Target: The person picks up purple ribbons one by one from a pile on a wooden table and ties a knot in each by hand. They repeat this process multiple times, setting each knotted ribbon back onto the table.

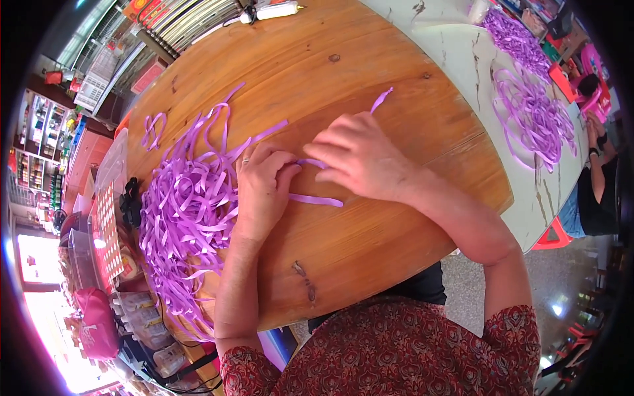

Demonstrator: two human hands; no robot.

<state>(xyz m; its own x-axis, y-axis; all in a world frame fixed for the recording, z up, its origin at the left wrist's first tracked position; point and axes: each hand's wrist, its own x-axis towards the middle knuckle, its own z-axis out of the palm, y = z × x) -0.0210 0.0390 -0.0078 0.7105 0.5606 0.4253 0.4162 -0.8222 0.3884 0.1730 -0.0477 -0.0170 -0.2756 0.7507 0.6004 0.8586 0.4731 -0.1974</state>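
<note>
My left hand (262,181) is closed, its thumb and forefinger pinching a purple ribbon (310,162) at the right edge of a tangled heap of purple ribbons (188,204). From there the ribbon runs across a short gap into the fingers of my right hand (360,155), which are curled round it and slightly blurred by motion. A ribbon tail (382,99) shows beyond the right knuckles. Below the left fingertips another ribbon end (317,199) lies out over the wood. What sits inside the fingers of each hand is hidden.
The round wooden table (409,218) carries a small ribbon loop (154,131) and a white glue gun (277,11) at its far edge. Clear plastic boxes (109,211) stand along the left. Rightward, a white marbled table (456,53) holds more purple ribbon (535,122); another person's arm (596,165) is beside it.
</note>
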